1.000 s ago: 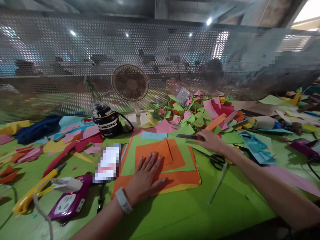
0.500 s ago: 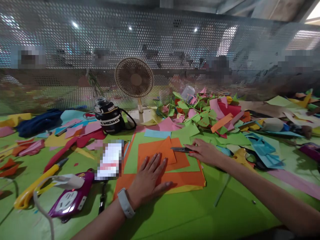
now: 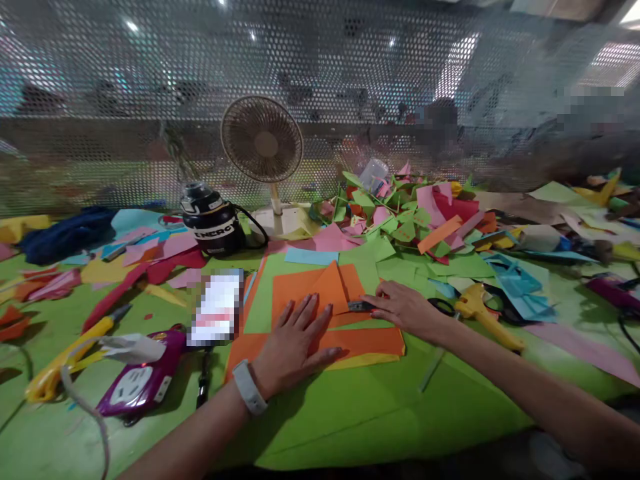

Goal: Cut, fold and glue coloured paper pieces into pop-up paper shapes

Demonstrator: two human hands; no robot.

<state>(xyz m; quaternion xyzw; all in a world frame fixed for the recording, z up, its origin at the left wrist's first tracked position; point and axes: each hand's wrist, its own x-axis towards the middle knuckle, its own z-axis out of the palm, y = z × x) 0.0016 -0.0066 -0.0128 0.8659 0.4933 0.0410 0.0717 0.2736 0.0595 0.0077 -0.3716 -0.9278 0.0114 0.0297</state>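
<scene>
My left hand [image 3: 295, 340] lies flat with its fingers spread over an orange folded paper piece [image 3: 327, 287]. Beneath that piece are an orange sheet [image 3: 290, 283], a green sheet and a larger orange sheet [image 3: 375, 341] with a yellow edge under it. My right hand [image 3: 403, 307] is closed on a small dark cutter [image 3: 361, 306], whose tip is at the right edge of the folded piece.
A phone [image 3: 217, 307] and a purple device [image 3: 145, 373] lie at the left. Behind stand a black bottle [image 3: 215, 227] and a fan [image 3: 263, 140]. A yellow glue gun [image 3: 485, 317] and paper scraps [image 3: 400, 210] are to the right.
My right hand has drawn the cutter down along the folded piece's right edge. My left hand stays on the paper. The camera view has shifted slightly.
</scene>
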